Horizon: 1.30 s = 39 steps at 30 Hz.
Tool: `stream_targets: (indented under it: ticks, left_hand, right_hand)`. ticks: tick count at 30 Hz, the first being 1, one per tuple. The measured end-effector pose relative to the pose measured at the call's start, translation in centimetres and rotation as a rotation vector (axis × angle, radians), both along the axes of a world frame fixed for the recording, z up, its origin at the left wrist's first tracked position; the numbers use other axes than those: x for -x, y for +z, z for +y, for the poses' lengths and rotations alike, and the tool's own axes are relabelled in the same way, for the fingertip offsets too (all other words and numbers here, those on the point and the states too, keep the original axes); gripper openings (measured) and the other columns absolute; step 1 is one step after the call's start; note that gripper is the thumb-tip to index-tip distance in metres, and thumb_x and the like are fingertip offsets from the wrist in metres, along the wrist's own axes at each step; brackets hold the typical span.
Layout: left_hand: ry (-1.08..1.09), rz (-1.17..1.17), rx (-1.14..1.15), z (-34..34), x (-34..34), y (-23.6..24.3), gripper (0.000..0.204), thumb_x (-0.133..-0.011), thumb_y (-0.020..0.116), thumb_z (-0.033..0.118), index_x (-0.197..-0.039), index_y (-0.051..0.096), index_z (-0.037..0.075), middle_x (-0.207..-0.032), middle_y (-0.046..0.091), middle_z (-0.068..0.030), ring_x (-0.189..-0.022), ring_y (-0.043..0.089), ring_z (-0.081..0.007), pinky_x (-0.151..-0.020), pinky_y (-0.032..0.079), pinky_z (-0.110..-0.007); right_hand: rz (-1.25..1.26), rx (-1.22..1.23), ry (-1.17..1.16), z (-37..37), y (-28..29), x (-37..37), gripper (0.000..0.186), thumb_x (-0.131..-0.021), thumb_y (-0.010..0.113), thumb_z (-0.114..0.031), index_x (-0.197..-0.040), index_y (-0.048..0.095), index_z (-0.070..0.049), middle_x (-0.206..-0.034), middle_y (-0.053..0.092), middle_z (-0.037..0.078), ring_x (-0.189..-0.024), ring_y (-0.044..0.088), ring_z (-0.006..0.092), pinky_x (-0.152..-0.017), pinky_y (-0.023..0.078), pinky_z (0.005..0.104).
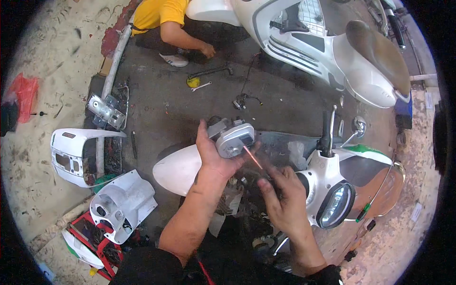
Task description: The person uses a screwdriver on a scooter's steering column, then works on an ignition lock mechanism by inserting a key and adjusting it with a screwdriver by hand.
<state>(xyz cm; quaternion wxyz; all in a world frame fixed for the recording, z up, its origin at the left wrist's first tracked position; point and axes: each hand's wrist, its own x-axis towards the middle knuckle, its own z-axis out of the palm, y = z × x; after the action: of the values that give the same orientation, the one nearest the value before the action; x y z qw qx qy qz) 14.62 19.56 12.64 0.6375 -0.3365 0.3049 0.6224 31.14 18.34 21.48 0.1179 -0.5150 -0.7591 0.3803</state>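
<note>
The left hand (217, 160) cradles a grey metal part (231, 145) between thumb and fingers, probably to steady it. Just right and nearer the wearer, the blurred right hand (285, 194) seems to grip a thin coppery rod (253, 158), angled toward the part's dark recess, perhaps for reach.

Dark grey floor (147, 85) — silver wrench (201, 87), round yellow piece (193, 82), black cabled part (240, 101)
</note>
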Motion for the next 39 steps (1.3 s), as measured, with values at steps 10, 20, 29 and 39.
stream_targets:
  ticks: [10, 20, 29, 39]
  left_hand:
    - [-0.046, 0.024, -0.041, 0.2, -0.4, -0.1, 0.063, -0.087, 0.037, 0.063, -0.115, 0.054, 0.010, -0.110, 0.058, -0.0193, -0.102, 0.056, -0.0379, -0.086, 0.045, -0.059]
    - [-0.043, 0.141, -0.076, -0.1, -1.0, -0.1, 0.060, -0.084, 0.042, 0.065, -0.112, 0.054, 0.014, -0.107, 0.060, -0.0151, -0.098, 0.058, -0.0354, -0.082, 0.047, -0.059]
    - [-0.146, 0.194, -0.124, 0.1, -1.6, -0.1, 0.061, -0.084, 0.047, 0.061, -0.110, 0.054, 0.006, -0.097, 0.060, -0.0156, -0.088, 0.061, -0.0319, -0.075, 0.053, -0.052]
    - [-0.184, 0.344, -0.051, -0.2, -2.3, -0.7, 0.054, -0.087, 0.047, 0.050, -0.108, 0.057, 0.001, -0.098, 0.064, -0.0191, -0.088, 0.063, -0.0344, -0.080, 0.053, -0.050]
  right_hand:
    - [-0.017, -0.113, 0.127, 0.5, 0.3, 0.9, 0.039, -0.078, 0.072, -0.017, -0.115, 0.063, -0.005, -0.082, 0.053, 0.016, -0.070, 0.056, 0.0307, -0.060, 0.047, 0.0404]
    - [0.016, -0.107, 0.159, 0.5, -0.9, 1.3, 0.038, -0.077, 0.073, -0.017, -0.112, 0.065, -0.004, -0.080, 0.052, 0.016, -0.070, 0.056, 0.0328, -0.059, 0.046, 0.0418]
    - [0.021, -0.074, 0.126, 0.4, -1.4, 1.6, 0.038, -0.077, 0.072, -0.017, -0.112, 0.064, -0.003, -0.081, 0.054, 0.017, -0.071, 0.058, 0.0337, -0.061, 0.047, 0.0412]
    - [0.023, -0.149, 0.076, 0.7, -2.9, 2.6, 0.035, -0.073, 0.076, -0.018, -0.101, 0.065, 0.000, -0.090, 0.063, 0.017, -0.080, 0.062, 0.0346, -0.069, 0.051, 0.0410]
